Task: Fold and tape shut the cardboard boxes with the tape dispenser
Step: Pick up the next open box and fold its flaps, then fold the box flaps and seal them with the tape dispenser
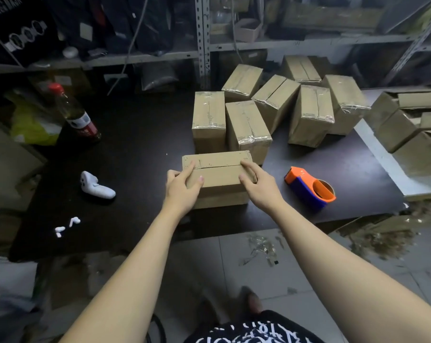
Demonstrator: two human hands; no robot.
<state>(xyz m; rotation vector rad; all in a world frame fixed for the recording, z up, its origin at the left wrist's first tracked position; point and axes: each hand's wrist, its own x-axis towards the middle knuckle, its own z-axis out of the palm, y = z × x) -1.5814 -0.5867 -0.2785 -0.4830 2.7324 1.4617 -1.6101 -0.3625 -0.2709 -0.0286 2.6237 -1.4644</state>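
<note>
A small brown cardboard box (219, 180) is set on the dark table (140, 144), towards its near edge and at the middle of the scene. Its top flaps are folded down and meet along a seam that runs from left to right. The box is held at both ends by the hands, which are kept apart. The left hand (182, 188) is clamped on the left end, with the forefinger laid on top beside the seam and the thumb pressed on the near face. The right hand (257, 185) is clamped on the right end in the same way.

An orange and blue tape dispenser (309, 188) is lying on the table just to the right of the box, touched by neither hand. Behind the box, further away, a cluster of brown cardboard boxes sealed with clear tape (246, 125) is spread across the table. At the far right, open brown cardboard boxes (407, 120) are stacked with their flaps raised.

On the left of the table a glass bottle with a red cap (78, 112) is seen standing, with a white moulded handheld device (96, 186) nearer and two small white earbuds (66, 225) at the near edge. Grey metal shelving (202, 40) is seen along the far side
</note>
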